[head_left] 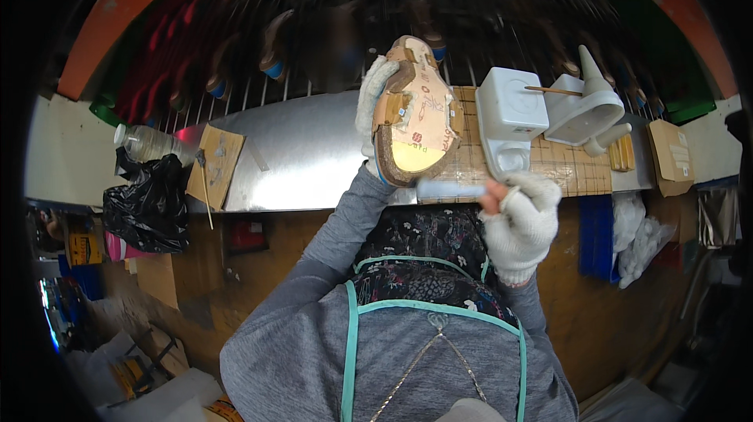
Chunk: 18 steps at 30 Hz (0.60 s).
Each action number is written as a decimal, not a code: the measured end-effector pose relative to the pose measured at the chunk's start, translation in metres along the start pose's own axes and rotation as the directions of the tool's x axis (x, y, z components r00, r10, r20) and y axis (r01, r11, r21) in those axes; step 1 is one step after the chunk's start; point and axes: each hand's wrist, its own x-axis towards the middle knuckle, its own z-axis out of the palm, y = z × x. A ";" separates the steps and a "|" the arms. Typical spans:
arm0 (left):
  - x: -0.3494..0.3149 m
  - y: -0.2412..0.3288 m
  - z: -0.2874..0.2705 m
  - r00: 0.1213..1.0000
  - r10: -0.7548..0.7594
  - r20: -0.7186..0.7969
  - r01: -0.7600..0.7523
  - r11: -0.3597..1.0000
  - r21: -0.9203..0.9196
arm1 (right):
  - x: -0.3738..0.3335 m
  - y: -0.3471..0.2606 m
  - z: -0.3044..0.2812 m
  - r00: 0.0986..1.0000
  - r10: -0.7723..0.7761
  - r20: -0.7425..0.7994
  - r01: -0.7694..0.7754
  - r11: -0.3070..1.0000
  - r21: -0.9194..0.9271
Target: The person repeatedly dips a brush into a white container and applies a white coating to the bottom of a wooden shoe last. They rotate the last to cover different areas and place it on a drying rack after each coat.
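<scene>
My left hand [375,100], in a white knit glove, is closed around a shoe [420,108] held bottom-up above the near edge of the bench. The shoe's underside shows a tan insole, a yellow patch at the near end and a brown folded margin all round. My right hand [524,222], in a white glove with bare fingertips, grips a pale slim-handled tool [455,190]. This tool is smeared by motion, and its far end lies by the shoe's near edge; its kind cannot be made out.
White pots [514,104] and a second white container [584,116] with a brown stick stand at right on a gridded board [467,163]. At left are a black plastic bag [147,201], a clear bottle [153,142] and cardboard [216,163]. Behind, shoes hang on a rod rack [274,53].
</scene>
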 end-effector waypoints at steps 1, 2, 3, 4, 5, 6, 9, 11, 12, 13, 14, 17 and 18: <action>-0.003 0.003 0.001 0.989 -0.143 -0.023 0.139 0.983 -0.120 | 0.000 0.000 -0.001 0.999 -0.013 -0.030 0.012 0.999 -0.047; -0.005 0.006 0.003 0.989 -0.150 -0.015 0.146 0.978 -0.151 | -0.001 0.000 -0.001 0.998 -0.029 -0.048 0.023 0.993 -0.117; -0.004 0.008 0.004 0.986 -0.166 -0.002 0.162 0.967 -0.198 | -0.001 -0.002 -0.002 0.998 -0.030 -0.046 0.020 0.978 -0.208; -0.004 0.011 0.005 0.983 -0.182 0.011 0.179 0.953 -0.244 | -0.002 -0.005 -0.003 0.995 -0.090 -0.045 0.080 0.978 -0.193; -0.004 0.014 0.006 0.980 -0.198 0.024 0.196 0.937 -0.289 | -0.001 -0.007 -0.005 0.994 -0.107 -0.014 0.104 0.985 -0.137; -0.003 0.017 0.007 0.973 -0.223 0.052 0.226 0.901 -0.370 | 0.000 -0.009 -0.008 0.992 -0.125 0.014 0.126 0.989 -0.081; -0.003 0.026 0.009 0.951 -0.285 0.117 0.303 0.803 -0.512 | 0.005 -0.011 -0.005 0.995 -0.099 -0.013 0.097 0.992 -0.078; -0.003 0.030 0.009 0.943 -0.300 0.142 0.328 0.778 -0.536 | 0.009 -0.010 -0.004 0.999 -0.047 0.000 0.046 0.980 -0.191; -0.003 0.032 0.008 0.941 -0.302 0.154 0.336 0.774 -0.536 | 0.010 -0.010 -0.004 0.992 -0.123 -0.005 0.121 0.987 -0.110; -0.003 0.033 0.008 0.941 -0.299 0.159 0.337 0.779 -0.529 | 0.011 -0.009 -0.006 0.988 -0.151 0.026 0.152 0.986 -0.068; -0.003 0.035 0.007 0.942 -0.293 0.163 0.335 0.793 -0.509 | 0.011 -0.009 -0.007 0.982 -0.181 0.057 0.183 0.983 -0.025; -0.003 0.038 0.006 0.957 -0.251 0.145 0.286 0.899 -0.331 | 0.011 -0.008 -0.008 0.985 -0.173 0.022 0.174 0.983 -0.063; -0.004 0.038 0.006 0.951 -0.266 0.159 0.308 0.869 -0.386 | 0.011 -0.007 -0.008 0.990 -0.138 -0.011 0.136 0.982 -0.128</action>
